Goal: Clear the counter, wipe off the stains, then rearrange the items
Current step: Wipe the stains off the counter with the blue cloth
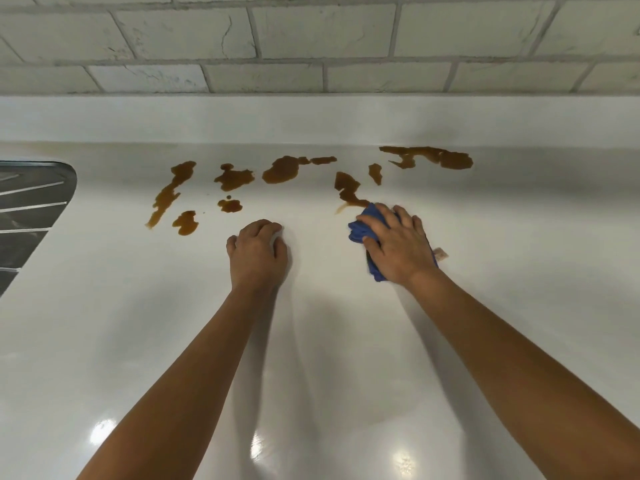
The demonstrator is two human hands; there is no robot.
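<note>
My right hand (398,244) lies flat on a folded blue cloth (363,226), right of the middle of the frame, fingers straight and spread, pressing it down onto the white surface (138,323). A small tag (440,253) sticks out from under the hand at its right edge. The cloth's upper corner touches the lower end of one brown stain (348,188), where a thin smear trails off to the left.

My left hand (258,252) rests on the surface near the middle of the frame, fingers curled under, holding nothing.

The other brown stains (280,169) spread in a band across the upper middle of the frame, from a long streak (169,194) at the left to a wide patch (429,156) at the upper right, near the raised back edge of the surface. Behind that is a wall of pale tiles (311,36). At the left edge, a metal sink (31,202) is partly in view.
</note>
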